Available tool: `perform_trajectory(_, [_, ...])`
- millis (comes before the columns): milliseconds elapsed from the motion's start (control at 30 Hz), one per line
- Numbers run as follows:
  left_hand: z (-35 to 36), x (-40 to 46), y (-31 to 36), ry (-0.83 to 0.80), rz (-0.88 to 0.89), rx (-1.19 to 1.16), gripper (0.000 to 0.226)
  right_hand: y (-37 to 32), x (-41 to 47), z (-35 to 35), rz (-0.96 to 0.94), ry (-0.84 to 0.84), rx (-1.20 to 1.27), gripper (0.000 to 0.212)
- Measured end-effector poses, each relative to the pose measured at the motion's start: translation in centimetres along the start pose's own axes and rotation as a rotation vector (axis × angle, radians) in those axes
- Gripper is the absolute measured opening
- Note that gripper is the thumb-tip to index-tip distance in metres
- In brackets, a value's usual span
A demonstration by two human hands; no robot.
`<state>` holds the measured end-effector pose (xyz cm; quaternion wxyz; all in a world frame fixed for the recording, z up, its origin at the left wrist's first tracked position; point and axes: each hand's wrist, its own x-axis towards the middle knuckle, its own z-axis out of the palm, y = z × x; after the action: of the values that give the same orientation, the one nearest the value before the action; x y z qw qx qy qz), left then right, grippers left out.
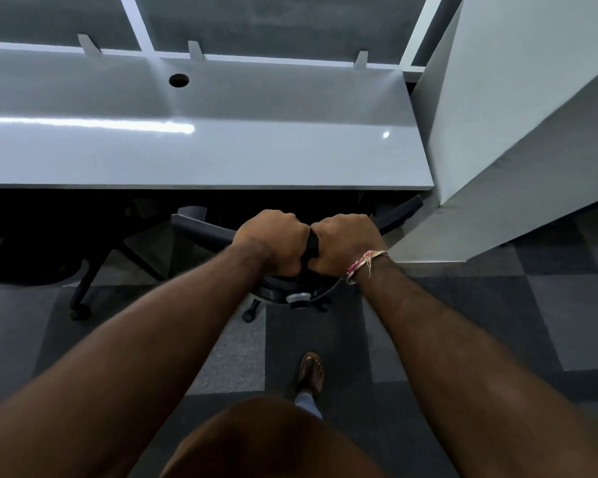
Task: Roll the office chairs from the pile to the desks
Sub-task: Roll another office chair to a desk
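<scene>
A dark office chair (201, 227) stands pushed partly under the white desk (221, 157), its seat hidden in the shadow below the desktop. My left hand (273, 241) and my right hand (346, 243) sit side by side, both clenched around the top of the chair's backrest. A grey knob (299, 298) and a castor (247, 315) of the chair show below my wrists. A thread bracelet circles my right wrist.
A second dark chair (32, 263) sits under the desk at the left, with a castor (80, 310) out on the carpet. A white wall or pillar (518, 115) rises close on the right. A cable hole (179, 80) is in the desktop. My sandalled foot (311, 372) is on the chequered carpet.
</scene>
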<state>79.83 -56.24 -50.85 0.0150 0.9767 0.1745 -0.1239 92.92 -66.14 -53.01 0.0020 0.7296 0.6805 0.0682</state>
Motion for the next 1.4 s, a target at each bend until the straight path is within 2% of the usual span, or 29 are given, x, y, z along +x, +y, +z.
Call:
perform_trajectory(267, [-1.5,6.6,1.4,-0.008,-0.064,-0.036,0.017,7.6,2.5,0.7,-0.090,0.003,0.065,0.036])
perform_trajectory(500, [-2.8,10.6,1.2,-0.022,-0.081,-0.040,0.017,11.3,4.5,1.7,-0.080,0.029,0.039,0.037])
perform_trajectory(700, [-3.1,12.6,-1.6,-0.043,-0.053,0.038,0.020,11.3,6.9,2.2,-0.040,0.033,0.028,0.034])
perform_trajectory(933, [-2.8,14.0,-2.9,-0.038,-0.013,0.025,0.024,11.9,8.2,2.5,-0.027,0.019,-0.001,0.035])
perform_trajectory(1133, [-3.2,13.8,-3.0,-0.036,-0.002,-0.015,0.021,11.8,8.3,2.4,-0.011,0.039,0.014,0.033])
perform_trajectory(1400, [-2.8,13.0,-2.5,-0.002,0.001,-0.015,0.017,11.1,7.4,1.8,0.012,-0.039,0.011,0.034])
